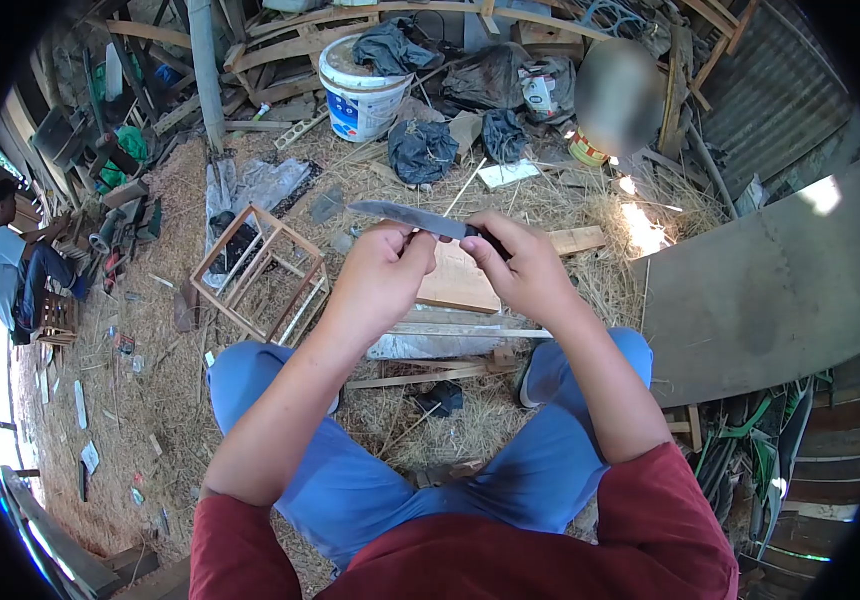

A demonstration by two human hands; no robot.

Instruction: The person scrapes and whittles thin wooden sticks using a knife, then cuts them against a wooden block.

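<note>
Knife (405,214) held up in front of the body, above the straw-strewn ground (390,430), between the two hands in the head view. Blade lies nearly level in the picture, its tip toward the left side; dark handle is at the right.

Right hand (515,255): I note the fingers closed around the handle, thumb laid along it. Left hand (400,255): fingers curled in and thumb bent toward them, just below the blade. A thin pale stick (466,188) shows beyond the blade and slants toward this hand; I cannot tell whether the fingers have hold of it, as the blade and knuckles hide that part.

Surroundings: a light wooden board (458,282) lies beyond and below the hands, between the knees. An open wooden frame (300,245) rests tilted on the ground to the left. Farther off, I record a white bucket (358,105) with black plastic on top, and a black bag (423,150) near it. A large flat panel (760,300) occupies the right side. Another person (10,260) sits at far left, well apart.
</note>
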